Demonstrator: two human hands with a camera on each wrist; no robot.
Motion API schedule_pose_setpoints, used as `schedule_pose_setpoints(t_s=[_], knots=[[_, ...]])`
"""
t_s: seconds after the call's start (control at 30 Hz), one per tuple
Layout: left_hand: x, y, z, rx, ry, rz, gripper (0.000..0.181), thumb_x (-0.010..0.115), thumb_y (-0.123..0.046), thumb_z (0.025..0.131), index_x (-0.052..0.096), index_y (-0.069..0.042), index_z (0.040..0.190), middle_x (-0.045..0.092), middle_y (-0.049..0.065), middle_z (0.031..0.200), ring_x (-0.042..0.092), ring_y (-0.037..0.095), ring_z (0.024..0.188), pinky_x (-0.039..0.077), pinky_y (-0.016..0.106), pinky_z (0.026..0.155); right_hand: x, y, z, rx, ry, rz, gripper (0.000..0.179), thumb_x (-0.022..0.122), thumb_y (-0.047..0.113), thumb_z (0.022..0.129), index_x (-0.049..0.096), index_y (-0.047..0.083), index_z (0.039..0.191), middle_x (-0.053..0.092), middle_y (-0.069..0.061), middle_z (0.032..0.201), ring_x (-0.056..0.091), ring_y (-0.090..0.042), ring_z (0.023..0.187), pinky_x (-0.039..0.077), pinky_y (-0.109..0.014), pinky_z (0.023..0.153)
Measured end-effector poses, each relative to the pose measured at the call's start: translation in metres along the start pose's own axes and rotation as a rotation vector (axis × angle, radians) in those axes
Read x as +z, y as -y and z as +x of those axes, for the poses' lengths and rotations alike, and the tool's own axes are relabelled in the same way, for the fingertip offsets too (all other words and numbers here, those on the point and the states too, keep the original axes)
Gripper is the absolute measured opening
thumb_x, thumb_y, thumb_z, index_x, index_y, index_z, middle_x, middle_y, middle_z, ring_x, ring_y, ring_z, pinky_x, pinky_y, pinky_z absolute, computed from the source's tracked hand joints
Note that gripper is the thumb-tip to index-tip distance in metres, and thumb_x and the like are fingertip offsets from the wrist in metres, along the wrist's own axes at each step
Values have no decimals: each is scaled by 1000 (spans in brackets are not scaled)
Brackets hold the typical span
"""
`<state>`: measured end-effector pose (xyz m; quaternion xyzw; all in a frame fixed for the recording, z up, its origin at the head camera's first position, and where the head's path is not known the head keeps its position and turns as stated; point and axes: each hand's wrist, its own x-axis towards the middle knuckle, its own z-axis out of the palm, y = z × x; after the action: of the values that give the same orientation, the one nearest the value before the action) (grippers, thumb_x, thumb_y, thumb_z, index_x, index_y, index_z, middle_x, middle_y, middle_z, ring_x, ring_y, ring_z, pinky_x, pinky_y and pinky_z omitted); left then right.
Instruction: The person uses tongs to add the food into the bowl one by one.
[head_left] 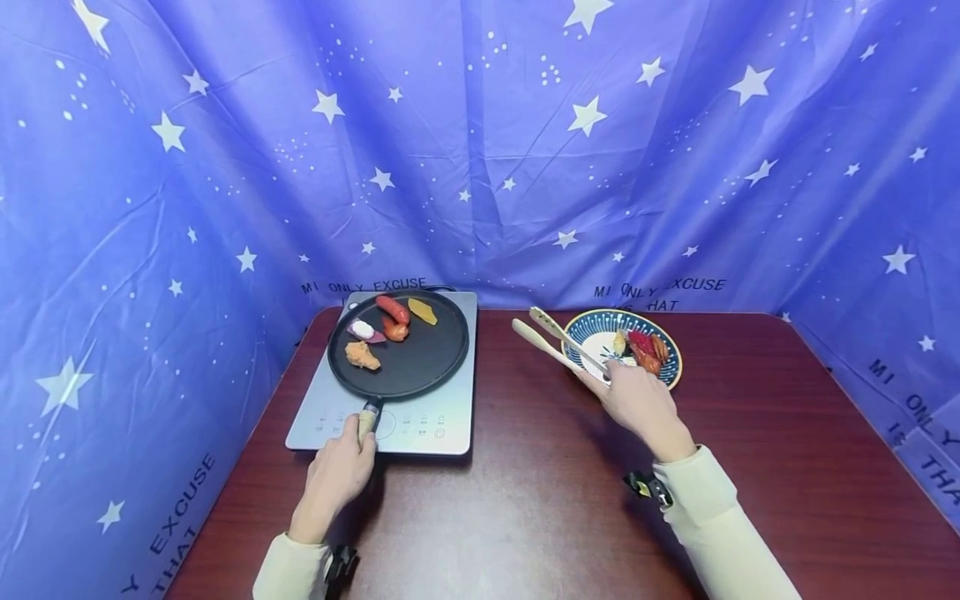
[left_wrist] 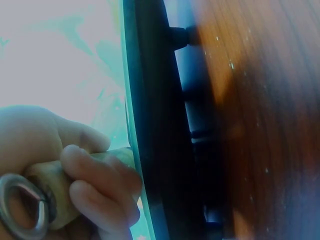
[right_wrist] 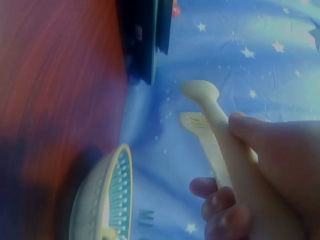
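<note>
My left hand point(head_left: 341, 471) grips the wooden handle point(head_left: 367, 421) of a round black frying pan point(head_left: 420, 367), which sits on a silver induction cooker point(head_left: 315, 425). Inside the pan lie a red sausage point(head_left: 392, 309), a yellow slice point(head_left: 422, 312), a chicken drumstick point(head_left: 363, 356), a reddish-brown piece point(head_left: 394, 330) and a purple-and-white piece point(head_left: 363, 329). Cream-coloured tongs point(right_wrist: 220, 135) are held in my right hand point(head_left: 641, 404), their two tips apart and pointing left with nothing between them. Below and behind that hand is a blue-patterned plate point(head_left: 588, 323) with several food pieces point(head_left: 647, 350).
Both items stand on a dark red wooden table point(head_left: 540, 500), the cooker at left and the plate at right. A blue star-printed curtain point(head_left: 480, 150) hangs behind the table and along its sides.
</note>
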<state>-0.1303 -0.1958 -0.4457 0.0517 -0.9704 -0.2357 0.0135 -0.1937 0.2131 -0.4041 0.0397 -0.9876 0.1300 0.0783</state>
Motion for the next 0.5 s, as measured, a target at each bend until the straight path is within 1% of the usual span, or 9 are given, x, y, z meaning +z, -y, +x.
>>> schedule_pose_setpoints(t_s=[0.13,0.23,0.4,0.5], knots=[[-1,0,0,1,-2,-4,38,44,-26,94,45,-4,126,60,19,76,61,38,67,43,50,55,-3,-12,-4,15,8,0,54,51,55,91,58,2,87,57,-16,69,59,-38,63,42,-52,52],[-1,0,1,4,-4,-7,39,44,-26,94,45,-4,126,60,19,76,61,37,67,43,50,55,-7,-20,-8,35,21,10,55,50,54,92,58,0,90,58,-19,73,60,-41,67,43,-53,53],[-1,0,1,2,-6,-7,38,44,-26,94,45,-4,125,59,18,74,60,36,65,42,50,54,-12,-32,-14,79,50,18,67,44,60,91,57,-5,102,60,-29,85,60,-46,72,43,-53,55],[-1,0,1,1,-3,-10,37,44,-26,94,46,-4,124,59,17,74,60,36,65,42,49,54,-14,-39,-19,112,60,27,68,43,61,91,57,-4,103,59,-33,87,59,-47,73,42,-53,54]])
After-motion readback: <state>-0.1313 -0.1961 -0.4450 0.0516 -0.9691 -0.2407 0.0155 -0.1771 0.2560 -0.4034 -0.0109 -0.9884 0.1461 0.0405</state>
